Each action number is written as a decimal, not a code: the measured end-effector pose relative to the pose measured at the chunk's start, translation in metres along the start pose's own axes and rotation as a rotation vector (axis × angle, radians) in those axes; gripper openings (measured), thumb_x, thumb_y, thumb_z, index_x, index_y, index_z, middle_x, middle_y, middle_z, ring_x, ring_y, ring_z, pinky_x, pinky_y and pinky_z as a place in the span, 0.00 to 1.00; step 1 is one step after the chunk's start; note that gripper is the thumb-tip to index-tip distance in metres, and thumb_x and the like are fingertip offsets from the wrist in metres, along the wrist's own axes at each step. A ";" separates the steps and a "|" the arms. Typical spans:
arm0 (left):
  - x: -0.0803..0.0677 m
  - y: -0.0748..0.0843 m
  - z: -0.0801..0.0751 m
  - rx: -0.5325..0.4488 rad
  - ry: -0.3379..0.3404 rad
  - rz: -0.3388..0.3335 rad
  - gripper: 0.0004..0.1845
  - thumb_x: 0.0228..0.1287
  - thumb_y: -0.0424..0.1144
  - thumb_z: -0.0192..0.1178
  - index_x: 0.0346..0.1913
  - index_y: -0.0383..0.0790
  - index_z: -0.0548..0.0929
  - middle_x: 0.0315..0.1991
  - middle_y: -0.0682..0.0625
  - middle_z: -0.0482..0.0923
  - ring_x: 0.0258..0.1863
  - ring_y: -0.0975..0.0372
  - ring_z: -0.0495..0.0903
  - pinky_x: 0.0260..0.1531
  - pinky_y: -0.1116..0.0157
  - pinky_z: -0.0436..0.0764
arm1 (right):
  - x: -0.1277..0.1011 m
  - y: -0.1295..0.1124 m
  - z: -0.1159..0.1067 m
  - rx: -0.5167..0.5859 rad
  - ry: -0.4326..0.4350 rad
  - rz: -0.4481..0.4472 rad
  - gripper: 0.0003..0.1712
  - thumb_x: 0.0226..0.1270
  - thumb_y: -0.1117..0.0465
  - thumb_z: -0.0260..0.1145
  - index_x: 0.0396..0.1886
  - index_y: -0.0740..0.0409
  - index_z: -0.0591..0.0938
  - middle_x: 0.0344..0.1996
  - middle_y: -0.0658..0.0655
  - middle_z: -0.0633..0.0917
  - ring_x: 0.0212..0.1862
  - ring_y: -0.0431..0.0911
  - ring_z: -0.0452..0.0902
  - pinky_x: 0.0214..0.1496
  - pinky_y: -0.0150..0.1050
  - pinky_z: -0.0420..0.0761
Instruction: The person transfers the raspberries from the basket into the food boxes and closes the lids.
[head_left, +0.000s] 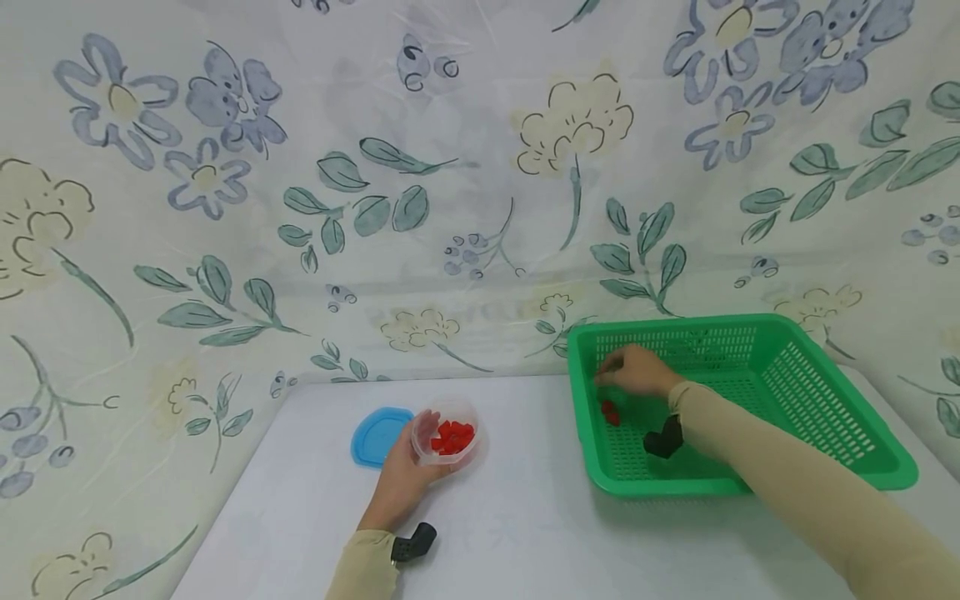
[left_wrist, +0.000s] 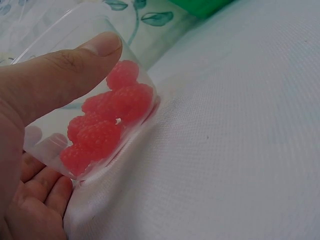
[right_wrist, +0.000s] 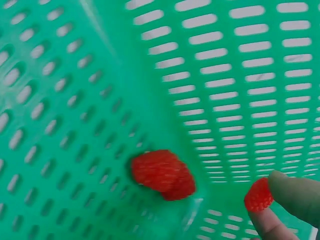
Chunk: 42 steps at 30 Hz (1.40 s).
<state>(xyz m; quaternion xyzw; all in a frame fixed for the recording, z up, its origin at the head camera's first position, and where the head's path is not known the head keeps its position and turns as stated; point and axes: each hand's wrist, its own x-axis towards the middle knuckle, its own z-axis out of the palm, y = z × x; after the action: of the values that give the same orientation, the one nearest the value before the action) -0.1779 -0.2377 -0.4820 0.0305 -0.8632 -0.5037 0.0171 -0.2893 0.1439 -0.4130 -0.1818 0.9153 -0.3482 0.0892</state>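
My left hand (head_left: 408, 473) grips a clear plastic cup (head_left: 424, 457), its thumb along the near wall in the left wrist view. Several red raspberries (left_wrist: 100, 127) lie in the cup, which tilts on the white cloth. Over at the right, my right hand (head_left: 637, 371) reaches inside a green slotted basket (head_left: 678, 486). Between its thumb and a finger it pinches a raspberry (right_wrist: 258, 195). More raspberries (right_wrist: 162, 174) rest in the basket's corner, apart from the fingers.
A blue lid (head_left: 375, 437) lies on the white table (head_left: 517, 517) behind the left hand. Behind the table hangs a flower-printed cloth (head_left: 480, 183). The basket's raised rim surrounds the right hand.
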 end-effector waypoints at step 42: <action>0.000 0.000 -0.001 -0.019 -0.004 0.000 0.51 0.51 0.37 0.78 0.76 0.48 0.61 0.72 0.50 0.68 0.73 0.49 0.62 0.65 0.48 0.73 | -0.048 -0.083 -0.003 0.227 0.196 -0.054 0.15 0.70 0.52 0.68 0.50 0.54 0.87 0.43 0.57 0.81 0.32 0.49 0.68 0.30 0.41 0.69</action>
<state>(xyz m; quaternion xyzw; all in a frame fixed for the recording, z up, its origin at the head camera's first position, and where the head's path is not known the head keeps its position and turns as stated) -0.1777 -0.2389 -0.4817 0.0291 -0.8585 -0.5117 0.0156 -0.2234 0.1071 -0.3537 -0.1601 0.8690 -0.4681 0.0099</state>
